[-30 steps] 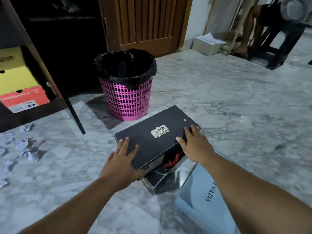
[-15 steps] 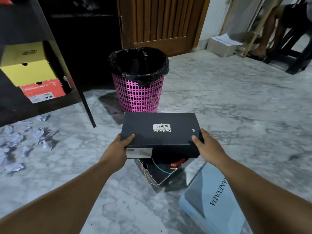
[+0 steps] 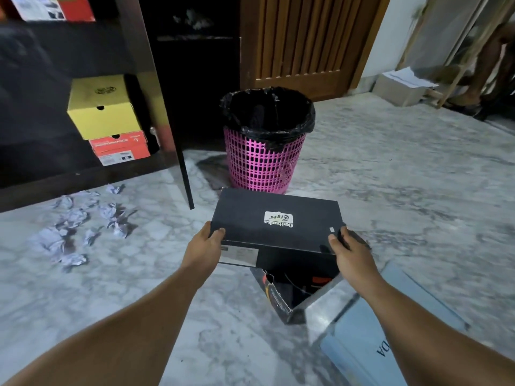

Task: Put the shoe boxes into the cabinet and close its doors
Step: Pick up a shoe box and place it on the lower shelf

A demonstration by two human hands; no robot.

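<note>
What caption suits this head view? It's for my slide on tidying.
Both hands lift a black shoe box near the open cabinet.

- Dim indoor light, cool cast on the marble floor point(image 3: 390, 190).
- Pink bin point(image 3: 263, 151) as landmark: its shadow falls left of it, so light comes from its right.
- Cabinet point(image 3: 41, 79) interior left of the bin is near black, detail lost.
- Far right of the bin: motion blur, smeared edges.
- Wide-angle bend: forearms stretch at the bottom corners.
</note>
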